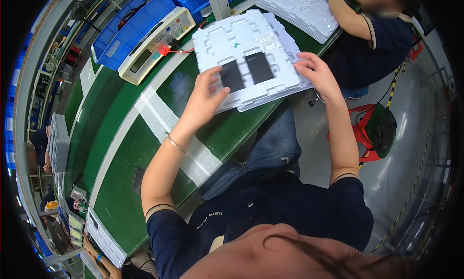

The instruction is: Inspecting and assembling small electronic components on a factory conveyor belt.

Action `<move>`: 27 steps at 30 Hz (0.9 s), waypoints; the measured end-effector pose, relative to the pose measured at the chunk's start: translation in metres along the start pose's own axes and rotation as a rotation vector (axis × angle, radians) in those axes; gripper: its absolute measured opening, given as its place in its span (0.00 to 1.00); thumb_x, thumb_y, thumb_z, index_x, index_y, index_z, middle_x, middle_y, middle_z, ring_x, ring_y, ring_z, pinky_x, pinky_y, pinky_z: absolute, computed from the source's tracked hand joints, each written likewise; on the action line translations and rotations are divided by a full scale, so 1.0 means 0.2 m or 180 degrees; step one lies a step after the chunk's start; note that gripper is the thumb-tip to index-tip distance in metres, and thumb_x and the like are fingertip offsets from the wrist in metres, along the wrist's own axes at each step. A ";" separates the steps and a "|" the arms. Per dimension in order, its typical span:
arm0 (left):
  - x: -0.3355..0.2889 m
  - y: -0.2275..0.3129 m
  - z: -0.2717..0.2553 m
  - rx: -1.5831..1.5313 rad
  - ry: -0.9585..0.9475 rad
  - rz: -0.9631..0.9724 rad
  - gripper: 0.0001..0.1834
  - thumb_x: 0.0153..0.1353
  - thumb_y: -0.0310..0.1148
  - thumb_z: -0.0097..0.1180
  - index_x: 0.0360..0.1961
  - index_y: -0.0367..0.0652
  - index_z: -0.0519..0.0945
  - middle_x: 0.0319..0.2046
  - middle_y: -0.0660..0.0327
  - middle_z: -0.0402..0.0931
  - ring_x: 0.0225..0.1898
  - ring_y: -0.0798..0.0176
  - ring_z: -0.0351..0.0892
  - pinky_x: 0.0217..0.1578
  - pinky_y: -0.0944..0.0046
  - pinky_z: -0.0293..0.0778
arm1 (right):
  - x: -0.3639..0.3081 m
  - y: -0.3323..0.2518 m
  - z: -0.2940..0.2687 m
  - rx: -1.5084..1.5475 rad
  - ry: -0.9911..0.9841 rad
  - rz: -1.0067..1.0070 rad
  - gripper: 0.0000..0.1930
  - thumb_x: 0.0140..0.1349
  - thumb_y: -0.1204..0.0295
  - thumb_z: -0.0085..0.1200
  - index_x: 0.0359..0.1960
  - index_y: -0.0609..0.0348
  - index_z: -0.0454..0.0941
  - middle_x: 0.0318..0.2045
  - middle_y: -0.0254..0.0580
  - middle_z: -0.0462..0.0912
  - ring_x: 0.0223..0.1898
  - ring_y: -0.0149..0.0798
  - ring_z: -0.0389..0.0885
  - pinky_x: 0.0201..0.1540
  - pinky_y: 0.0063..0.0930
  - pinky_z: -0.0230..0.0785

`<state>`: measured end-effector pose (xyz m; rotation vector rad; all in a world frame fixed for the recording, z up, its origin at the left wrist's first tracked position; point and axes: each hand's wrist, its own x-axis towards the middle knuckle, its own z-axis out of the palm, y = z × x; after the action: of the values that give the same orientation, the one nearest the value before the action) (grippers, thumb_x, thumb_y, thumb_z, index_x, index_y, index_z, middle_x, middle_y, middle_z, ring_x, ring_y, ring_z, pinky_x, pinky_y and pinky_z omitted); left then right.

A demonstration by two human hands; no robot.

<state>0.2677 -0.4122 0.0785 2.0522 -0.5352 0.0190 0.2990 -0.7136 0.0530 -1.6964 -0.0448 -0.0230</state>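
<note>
A stack of white moulded plastic trays (212, 42) lies on the green table in front of me. In the top tray sit two flat black rectangular pieces, the left one (232, 76) and the right one (259, 67). My left hand (207, 94) is at the left piece's left edge, thumb and forefinger apart, the fingertips at or very near the piece. At the stack's right edge is my right hand (318, 75), its fingers spread and lightly bent by the tray rim. Whether those fingertips press on the tray, I cannot tell.
Behind the stack stand a cream bench meter (155, 46) with red clips and a blue bin (130, 25). Another tray stack (302, 11) lies at the far right, by a seated co-worker (372, 42). A red stool (369, 134) stands on the floor to the right.
</note>
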 end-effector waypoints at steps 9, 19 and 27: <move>0.01 -0.13 -0.03 0.0110 0.0891 -0.0219 0.23 0.55 0.32 0.52 0.53 0.42 0.65 0.50 0.51 0.63 0.50 0.61 0.65 0.47 0.65 0.63 | -0.04 -0.02 0.09 -0.2197 0.0513 -0.1147 0.17 0.52 0.68 0.55 0.44 0.61 0.73 0.36 0.42 0.80 0.41 0.38 0.75 0.47 0.29 0.65; 0.07 -0.30 -0.08 -0.2499 0.1541 -0.1611 0.30 0.54 0.24 0.52 0.57 0.35 0.55 0.52 0.48 0.62 0.52 0.58 0.66 0.50 0.59 0.65 | -0.08 0.05 0.21 -0.2784 0.0590 -0.1734 0.18 0.49 0.63 0.56 0.41 0.56 0.75 0.38 0.38 0.76 0.43 0.41 0.70 0.46 0.35 0.54; -0.04 -0.10 -0.05 -0.2580 0.1076 -0.1817 0.23 0.58 0.26 0.51 0.50 0.30 0.56 0.39 0.48 0.72 0.37 0.58 0.77 0.37 0.61 0.76 | -0.12 0.12 0.16 -0.1511 0.0680 -0.1907 0.18 0.55 0.64 0.51 0.45 0.60 0.72 0.45 0.44 0.75 0.50 0.45 0.69 0.55 0.36 0.51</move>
<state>0.2704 -0.3923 0.0646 1.2947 0.2486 -0.1622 0.2756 -0.6842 0.0250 -2.0849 -0.4131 -0.7089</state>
